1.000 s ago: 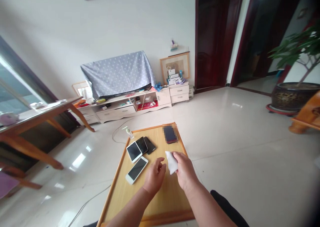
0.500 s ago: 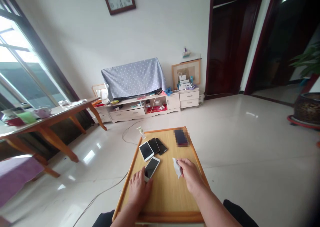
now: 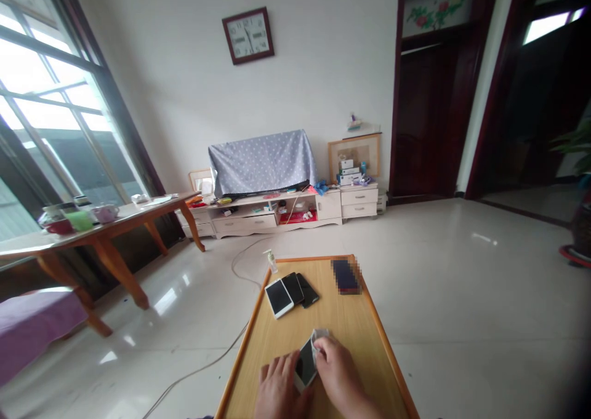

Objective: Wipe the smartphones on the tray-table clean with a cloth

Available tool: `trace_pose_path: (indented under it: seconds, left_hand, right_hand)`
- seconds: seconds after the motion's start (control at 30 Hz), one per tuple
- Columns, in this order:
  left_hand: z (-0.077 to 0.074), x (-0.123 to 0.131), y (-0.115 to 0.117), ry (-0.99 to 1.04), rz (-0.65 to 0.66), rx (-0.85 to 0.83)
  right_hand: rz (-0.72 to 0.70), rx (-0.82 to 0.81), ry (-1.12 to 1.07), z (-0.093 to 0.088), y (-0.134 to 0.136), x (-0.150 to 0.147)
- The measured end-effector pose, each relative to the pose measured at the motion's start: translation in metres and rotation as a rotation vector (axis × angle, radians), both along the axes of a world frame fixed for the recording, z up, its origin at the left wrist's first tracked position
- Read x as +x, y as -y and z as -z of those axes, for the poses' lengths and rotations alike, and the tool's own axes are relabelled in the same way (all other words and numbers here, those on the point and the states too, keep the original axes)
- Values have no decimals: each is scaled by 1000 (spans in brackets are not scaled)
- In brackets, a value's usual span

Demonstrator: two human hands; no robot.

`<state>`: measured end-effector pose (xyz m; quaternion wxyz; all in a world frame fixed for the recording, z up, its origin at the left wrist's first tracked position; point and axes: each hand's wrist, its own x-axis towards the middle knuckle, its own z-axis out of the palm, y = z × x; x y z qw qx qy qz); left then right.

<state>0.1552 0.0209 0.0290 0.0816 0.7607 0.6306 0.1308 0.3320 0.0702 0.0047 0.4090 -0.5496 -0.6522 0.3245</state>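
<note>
My left hand (image 3: 277, 388) holds a white phone (image 3: 305, 365) tilted up over the near part of the low wooden table (image 3: 364, 339). My right hand (image 3: 336, 370) presses a white wipe (image 3: 318, 335) against the top edge of the phone's dark screen, fingers closed on the wipe. Farther along the table lie a white phone (image 3: 279, 298) and two dark phones (image 3: 300, 288) side by side, and a blurred dark item (image 3: 346, 276) sits near the far right corner.
A small pump bottle (image 3: 270, 260) stands at the table's far left corner. A cable (image 3: 203, 370) trails over the shiny floor at left. A wooden dining table (image 3: 92, 234) with cups stands left, and a white TV cabinet (image 3: 277, 210) lines the far wall.
My left hand picked the white phone up off the table and drew it toward me. My right hand brought the wipe onto its screen. The view tilted up.
</note>
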Motion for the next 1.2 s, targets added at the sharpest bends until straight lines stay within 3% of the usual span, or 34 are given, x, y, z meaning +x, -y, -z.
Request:
trace_pose_path:
  seconds: [0.13, 0.3, 0.4, 0.53, 0.63, 0.73, 0.87, 1.07, 1.2]
  left_hand:
    - [9, -16, 1, -17, 8, 22]
    - [12, -22, 2, -4, -109, -13]
    - [13, -25, 2, 16, -116, -46]
    - [24, -35, 0, 60, -105, -22]
    - [33, -40, 1, 69, -144, 9]
    - [30, -44, 5, 102, -144, 30]
    - [15, -48, 14, 150, -131, 12]
    - [15, -56, 19, 158, -123, 57]
    - [18, -62, 21, 196, -89, 58]
  right_hand:
    - [74, 163, 330, -2, 5, -4]
    - [60, 336, 445, -1, 5, -10]
    - [-2, 377, 495, 10, 10, -20]
    - [-220, 404, 551, 35, 24, -42]
    - [-180, 394, 567, 43, 28, -44]
    - [-103, 350, 615, 32, 22, -30]
    - [-36, 291, 671, 13, 19, -26]
    - [-292, 285, 691, 10, 42, -56]
    - [-64, 306, 675, -12, 37, -54]
